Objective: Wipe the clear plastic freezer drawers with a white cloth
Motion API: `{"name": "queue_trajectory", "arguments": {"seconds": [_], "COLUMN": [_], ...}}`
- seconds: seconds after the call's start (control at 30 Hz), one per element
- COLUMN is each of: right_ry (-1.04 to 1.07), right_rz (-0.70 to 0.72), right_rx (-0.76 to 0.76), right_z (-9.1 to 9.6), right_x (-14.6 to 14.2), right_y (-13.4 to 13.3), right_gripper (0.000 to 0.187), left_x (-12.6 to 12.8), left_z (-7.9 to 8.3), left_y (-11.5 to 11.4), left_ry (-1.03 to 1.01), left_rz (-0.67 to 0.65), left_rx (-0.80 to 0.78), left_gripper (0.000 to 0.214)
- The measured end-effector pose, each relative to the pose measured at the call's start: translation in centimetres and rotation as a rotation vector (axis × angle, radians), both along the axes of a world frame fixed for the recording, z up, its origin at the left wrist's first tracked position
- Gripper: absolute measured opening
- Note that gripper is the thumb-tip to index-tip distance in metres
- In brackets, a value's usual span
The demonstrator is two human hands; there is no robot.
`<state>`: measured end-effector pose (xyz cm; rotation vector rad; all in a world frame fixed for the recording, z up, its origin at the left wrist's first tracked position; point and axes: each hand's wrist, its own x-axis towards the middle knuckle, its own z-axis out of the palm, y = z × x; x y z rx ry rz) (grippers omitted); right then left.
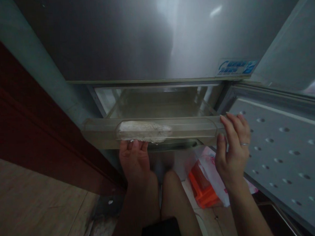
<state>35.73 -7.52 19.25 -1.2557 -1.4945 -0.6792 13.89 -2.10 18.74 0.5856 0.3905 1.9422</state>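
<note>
A clear plastic fridge drawer (194, 126) is partly pulled out of the lower compartment, level and crosswise before me. On the left half of its front is a whitish, rough-edged patch (145, 131), perhaps frost or ice. My left hand (135, 159) holds the drawer's lower front edge from below, palm up, just under that patch; its fingertips are partly hidden. My right hand (234, 146) grips the right end of the front, fingers over the top and thumb on the near side. A ring shows on one finger.
Above is the steel-grey upper fridge door (133, 39) with a blue sticker (236, 67). The dimpled lower door (286, 154) swings open at right. A dark red wooden panel (42, 119) stands close at left. An orange container (202, 185) and white plastic bag (214, 176) lie on the floor.
</note>
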Motion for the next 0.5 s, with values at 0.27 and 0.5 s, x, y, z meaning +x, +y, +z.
{"name": "queue_trajectory", "arguments": {"seconds": [0.27, 0.5], "right_ry": [-0.014, -0.01], "right_rz": [-0.004, -0.003], "right_rx": [0.001, -0.007], "right_z": [-0.1, -0.08], "right_x": [0.25, 0.17], "right_y": [0.11, 0.08], "right_gripper": [0.054, 0.052], "left_x": [0.03, 0.37], "left_z": [-0.55, -0.16], "left_y": [0.76, 0.36], "left_ry": [0.004, 0.011], "left_rz": [0.063, 0.098], "left_rx": [0.098, 0.065], "left_gripper": [0.026, 0.025]}}
